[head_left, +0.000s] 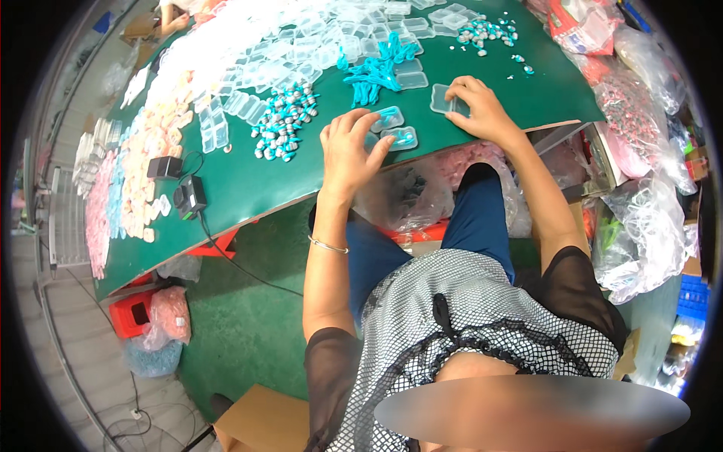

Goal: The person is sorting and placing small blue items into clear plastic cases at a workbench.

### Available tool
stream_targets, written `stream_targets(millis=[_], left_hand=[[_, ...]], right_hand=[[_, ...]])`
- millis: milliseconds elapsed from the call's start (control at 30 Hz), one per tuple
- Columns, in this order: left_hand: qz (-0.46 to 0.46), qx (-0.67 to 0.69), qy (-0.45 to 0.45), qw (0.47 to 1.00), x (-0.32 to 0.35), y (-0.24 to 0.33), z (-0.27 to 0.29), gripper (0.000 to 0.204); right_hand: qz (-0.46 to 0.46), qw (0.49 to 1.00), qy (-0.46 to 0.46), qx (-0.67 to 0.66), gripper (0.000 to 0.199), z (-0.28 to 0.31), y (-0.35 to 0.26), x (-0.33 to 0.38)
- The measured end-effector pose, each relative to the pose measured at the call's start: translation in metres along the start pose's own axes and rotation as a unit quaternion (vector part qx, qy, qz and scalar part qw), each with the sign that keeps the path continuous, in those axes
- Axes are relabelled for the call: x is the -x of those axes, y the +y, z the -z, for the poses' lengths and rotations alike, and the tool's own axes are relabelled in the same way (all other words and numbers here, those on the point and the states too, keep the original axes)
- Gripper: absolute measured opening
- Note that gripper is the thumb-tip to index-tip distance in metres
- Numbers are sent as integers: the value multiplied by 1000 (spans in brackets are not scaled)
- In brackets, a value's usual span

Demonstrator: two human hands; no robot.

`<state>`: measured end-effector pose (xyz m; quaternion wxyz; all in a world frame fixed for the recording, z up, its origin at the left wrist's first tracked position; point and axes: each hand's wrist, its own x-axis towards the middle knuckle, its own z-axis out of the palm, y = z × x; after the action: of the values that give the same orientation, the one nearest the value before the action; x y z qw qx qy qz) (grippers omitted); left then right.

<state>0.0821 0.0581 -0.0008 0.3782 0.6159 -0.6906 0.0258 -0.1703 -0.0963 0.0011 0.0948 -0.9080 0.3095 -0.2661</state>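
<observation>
My left hand [349, 151] is over the table's near edge, thumb and fingers apart. Close to its fingertips lie two small clear plastic boxes, a farther one [391, 117] and a nearer one [407, 138], each with teal pieces inside. To the right, my right hand [486, 113] has its thumb and fingers around a clear plastic case [439, 99] at the tabletop. Beyond the boxes is a heap of teal cords [373, 79]. A pile of small grey-and-teal pieces [282, 124] sits left of my left hand.
Many clear plastic boxes [301, 53] spread across the green table [256, 181]. Peach, blue and pink pieces [143, 181] cover its left end, beside a black device [190, 197] with a cable. Filled plastic bags [640, 233] crowd the right. Another person's hand [175, 24] shows at the far left.
</observation>
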Motion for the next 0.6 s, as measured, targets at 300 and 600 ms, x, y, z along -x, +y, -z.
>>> stream_targets(millis=[300,600], left_hand=[[140,-240,82,957,-10,-45,31,24],[70,-377,47,922,-36,-83,6,12]], right_hand=[[140,989,-45,13,17,11,13,-3],[206,978,23,-23,15,11,17,9]])
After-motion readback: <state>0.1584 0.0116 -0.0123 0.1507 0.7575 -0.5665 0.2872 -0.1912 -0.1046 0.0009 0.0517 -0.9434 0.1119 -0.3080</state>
